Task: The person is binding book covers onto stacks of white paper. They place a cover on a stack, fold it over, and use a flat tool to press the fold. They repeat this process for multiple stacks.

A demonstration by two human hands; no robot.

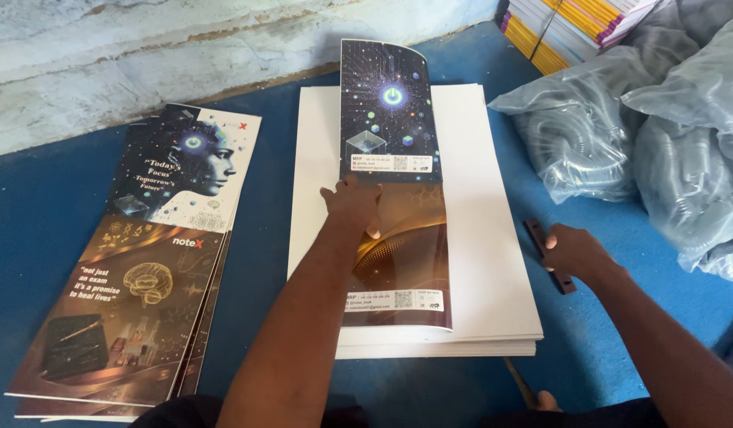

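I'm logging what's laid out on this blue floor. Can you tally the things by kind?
Piles of printed cover sheets: 2, one at the left, one narrow pile under the left hand
Stacks of white sheets: 1
Dark flat bars under the right hand: 1
Clear bags of coils: 2
Stacks of bound books: 1
Total: 7

A person's left hand (352,200) presses flat on a long printed cover sheet (394,182) lying on a stack of white sheets (493,261), the sheet's far end curling upward. The right hand (576,252) rests on a dark narrow bar (548,255), possibly a ruler, just beside the stack on the blue floor (34,214). A pile of similar printed covers (145,261) lies to the left; clear plastic bags (660,127) and stacked books (572,28) sit to the right.
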